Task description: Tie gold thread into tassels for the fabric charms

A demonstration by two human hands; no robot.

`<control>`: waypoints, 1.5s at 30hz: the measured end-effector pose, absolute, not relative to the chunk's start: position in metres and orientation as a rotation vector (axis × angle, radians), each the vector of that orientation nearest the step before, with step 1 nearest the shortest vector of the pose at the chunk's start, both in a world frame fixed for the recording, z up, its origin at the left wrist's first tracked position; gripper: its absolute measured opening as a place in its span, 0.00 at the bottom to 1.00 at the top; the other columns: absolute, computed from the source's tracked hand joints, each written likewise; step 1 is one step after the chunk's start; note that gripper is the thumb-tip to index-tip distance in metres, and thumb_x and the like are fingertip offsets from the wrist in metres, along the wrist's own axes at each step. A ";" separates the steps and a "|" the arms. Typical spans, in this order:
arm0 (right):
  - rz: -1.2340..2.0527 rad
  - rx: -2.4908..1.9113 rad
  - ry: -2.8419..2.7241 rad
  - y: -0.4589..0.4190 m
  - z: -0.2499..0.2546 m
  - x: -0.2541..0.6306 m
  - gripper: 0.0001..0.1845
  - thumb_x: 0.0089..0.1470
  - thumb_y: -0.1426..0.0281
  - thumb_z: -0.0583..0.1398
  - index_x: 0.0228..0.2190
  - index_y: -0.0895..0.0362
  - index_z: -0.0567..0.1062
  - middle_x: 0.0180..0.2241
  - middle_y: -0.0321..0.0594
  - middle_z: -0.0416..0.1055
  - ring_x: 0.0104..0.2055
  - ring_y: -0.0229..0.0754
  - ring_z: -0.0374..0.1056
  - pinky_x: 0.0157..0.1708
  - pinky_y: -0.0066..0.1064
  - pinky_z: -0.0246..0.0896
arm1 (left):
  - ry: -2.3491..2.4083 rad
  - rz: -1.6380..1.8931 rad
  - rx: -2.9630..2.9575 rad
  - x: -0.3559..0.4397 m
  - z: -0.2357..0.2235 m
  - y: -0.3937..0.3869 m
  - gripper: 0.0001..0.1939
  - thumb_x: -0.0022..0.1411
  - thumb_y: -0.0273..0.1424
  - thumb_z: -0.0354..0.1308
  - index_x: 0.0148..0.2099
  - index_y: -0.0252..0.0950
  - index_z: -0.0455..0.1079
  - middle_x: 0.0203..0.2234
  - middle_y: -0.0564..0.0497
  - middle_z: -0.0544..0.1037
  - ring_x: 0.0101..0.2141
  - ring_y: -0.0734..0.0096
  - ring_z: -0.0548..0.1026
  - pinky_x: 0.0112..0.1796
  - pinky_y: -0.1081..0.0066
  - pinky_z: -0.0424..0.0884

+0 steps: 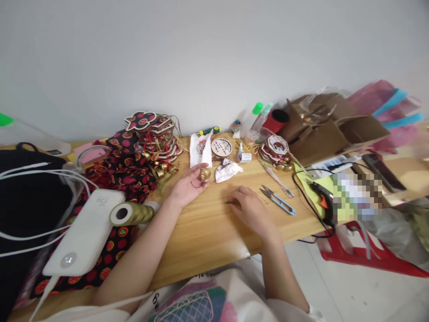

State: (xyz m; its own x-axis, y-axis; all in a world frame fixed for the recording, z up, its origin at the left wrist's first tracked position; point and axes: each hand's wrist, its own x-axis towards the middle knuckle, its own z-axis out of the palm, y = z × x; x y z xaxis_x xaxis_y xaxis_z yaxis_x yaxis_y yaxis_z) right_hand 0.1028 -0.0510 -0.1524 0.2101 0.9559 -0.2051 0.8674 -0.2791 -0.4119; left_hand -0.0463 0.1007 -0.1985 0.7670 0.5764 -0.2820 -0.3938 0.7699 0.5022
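A small gold bell (205, 174) is held in the fingers of my left hand (189, 185), above the wooden table. A thin red cord shows by that palm. Just to the right, my right hand (250, 208) rests low over the tabletop with its fingers curled together. What those fingertips hold, if anything, is too small to make out. Close by lie blue-handled thread snips (279, 201). Beyond the hands are a crumpled white tissue (228, 171), a round printed wooden disc (221, 146) and a small white glue tube (244, 154).
A stack of patterned ornaments (161, 134) with bells stands at the left rear, and another ornament pile (275, 150) at the right. A thread spool (134, 213) and white power bank (85, 232) lie left. A glue gun (323, 201) and cardboard box (331, 129) are right.
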 end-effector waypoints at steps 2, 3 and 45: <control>0.662 -2.265 -1.727 -0.050 -0.152 0.106 0.07 0.52 0.81 0.61 0.30 0.58 0.75 0.36 0.43 0.72 0.40 0.44 0.68 0.42 0.34 0.62 | 0.435 0.541 0.438 -0.046 -0.200 0.101 0.09 0.68 0.33 0.58 0.45 0.31 0.71 0.32 0.52 0.75 0.27 0.76 0.73 0.27 0.74 0.73; 0.679 -2.262 -1.719 -0.050 -0.151 0.107 0.06 0.52 0.80 0.61 0.30 0.58 0.75 0.36 0.43 0.72 0.39 0.44 0.68 0.41 0.33 0.62 | 0.432 0.538 0.439 -0.047 -0.200 0.101 0.10 0.68 0.33 0.58 0.46 0.31 0.70 0.33 0.52 0.75 0.27 0.76 0.73 0.28 0.74 0.74; 1.016 -1.137 -0.511 -0.010 -0.152 0.090 0.31 0.39 0.51 0.71 0.18 0.54 0.57 0.17 0.25 0.46 0.19 0.30 0.41 0.19 0.26 0.44 | 0.235 0.030 1.255 -0.046 -0.196 0.093 0.07 0.64 0.31 0.63 0.37 0.30 0.72 0.27 0.55 0.74 0.27 0.76 0.72 0.30 0.73 0.73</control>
State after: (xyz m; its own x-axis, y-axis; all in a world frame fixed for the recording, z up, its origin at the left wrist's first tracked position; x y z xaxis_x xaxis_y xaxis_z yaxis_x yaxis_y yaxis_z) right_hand 0.0901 -0.0100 -0.1524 0.4812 0.8644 -0.1460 -0.3981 0.0670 -0.9149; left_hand -0.0459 0.0932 -0.1962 0.9755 0.1507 -0.1600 0.1062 0.3139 0.9435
